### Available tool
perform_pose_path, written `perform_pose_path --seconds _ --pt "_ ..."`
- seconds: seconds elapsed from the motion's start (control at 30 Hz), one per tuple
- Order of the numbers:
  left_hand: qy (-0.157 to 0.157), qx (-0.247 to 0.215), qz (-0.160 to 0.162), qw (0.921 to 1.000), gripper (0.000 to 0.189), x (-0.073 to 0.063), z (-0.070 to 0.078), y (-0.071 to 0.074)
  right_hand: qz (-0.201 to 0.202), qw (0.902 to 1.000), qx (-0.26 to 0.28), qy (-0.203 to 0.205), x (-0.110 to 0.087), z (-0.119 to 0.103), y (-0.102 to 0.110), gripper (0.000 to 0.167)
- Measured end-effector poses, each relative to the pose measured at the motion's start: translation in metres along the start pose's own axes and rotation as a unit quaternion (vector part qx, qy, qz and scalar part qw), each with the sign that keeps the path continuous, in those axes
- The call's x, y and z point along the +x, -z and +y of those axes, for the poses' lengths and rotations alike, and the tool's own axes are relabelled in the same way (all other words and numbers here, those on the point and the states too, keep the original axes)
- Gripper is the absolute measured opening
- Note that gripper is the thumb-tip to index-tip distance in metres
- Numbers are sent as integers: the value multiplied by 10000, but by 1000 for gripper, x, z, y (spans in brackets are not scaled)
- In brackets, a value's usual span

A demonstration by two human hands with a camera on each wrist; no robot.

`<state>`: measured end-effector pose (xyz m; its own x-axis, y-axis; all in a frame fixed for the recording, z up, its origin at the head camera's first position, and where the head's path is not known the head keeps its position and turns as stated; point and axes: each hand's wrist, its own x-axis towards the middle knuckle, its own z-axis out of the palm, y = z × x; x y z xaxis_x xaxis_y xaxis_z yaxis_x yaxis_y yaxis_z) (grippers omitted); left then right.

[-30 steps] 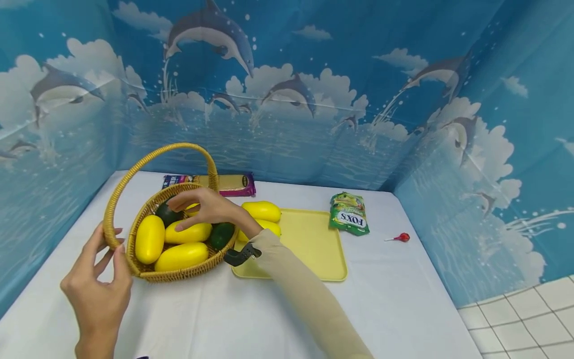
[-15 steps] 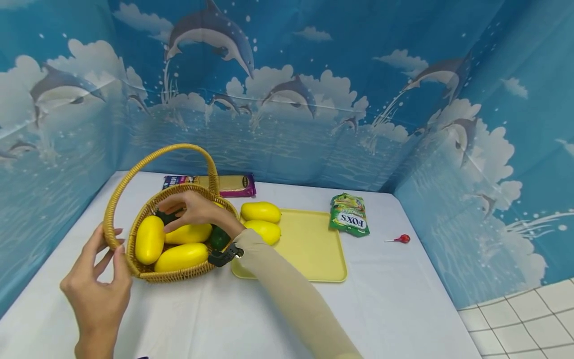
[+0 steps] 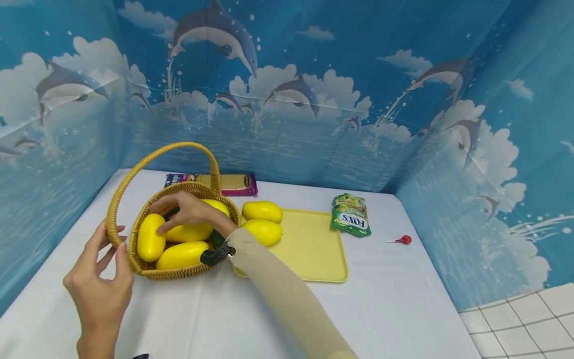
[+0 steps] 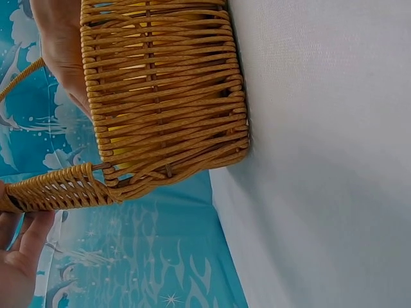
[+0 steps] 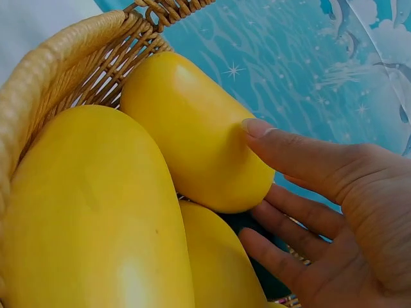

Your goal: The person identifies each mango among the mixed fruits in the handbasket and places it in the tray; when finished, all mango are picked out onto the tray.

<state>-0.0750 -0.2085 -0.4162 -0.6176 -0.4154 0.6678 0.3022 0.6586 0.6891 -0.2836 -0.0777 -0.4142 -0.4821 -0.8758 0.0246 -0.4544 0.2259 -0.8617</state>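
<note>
My left hand (image 3: 100, 286) pinches the foot of the wicker basket's arched handle between thumb and fingers at the basket's left side. Inside the basket (image 3: 179, 274) lie several yellow mangoes and dark green fruits, partly hidden by my right hand (image 3: 188, 209). That hand reaches in over the far side, its thumb tip at the leftmost mango (image 3: 151, 239). In the right wrist view the thumb overlaps the upper side of this mango (image 5: 192, 128), while the loosely bent fingers lie by its end, beside a dark green fruit (image 5: 266, 266).
Two mangoes (image 3: 262, 232) lie at the left end of a yellow tray (image 3: 314, 259), right of the basket. Behind the basket is a long purple-edged packet (image 3: 239, 184). A green FOX'S bag (image 3: 351, 215) and a red lollipop (image 3: 405, 240) lie farther right. A dolphin-print curtain (image 3: 287, 139) encloses the table.
My right hand has moved left and slightly down in the basket, from over the middle mangoes to the leftmost one. The left hand keeps its hold on the handle.
</note>
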Motion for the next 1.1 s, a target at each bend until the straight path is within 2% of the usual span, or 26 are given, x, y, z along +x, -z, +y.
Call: perform_pose_path --seconds 0.4,0.6,0.93,1.1 --pt "82 81 224 9997 63 -2 2 -2 -86 9998 -165 -58 1 -1 -3 63" --pt "106 104 200 9997 64 -3 4 -3 -110 9996 -249 -54 -2 -2 -2 63" --pt "101 74 229 9997 64 -5 1 -3 -314 9994 113 -83 -6 -2 -3 64" --pt "197 178 169 9995 65 -4 4 -3 -434 9990 5 -81 -8 -3 -3 67"
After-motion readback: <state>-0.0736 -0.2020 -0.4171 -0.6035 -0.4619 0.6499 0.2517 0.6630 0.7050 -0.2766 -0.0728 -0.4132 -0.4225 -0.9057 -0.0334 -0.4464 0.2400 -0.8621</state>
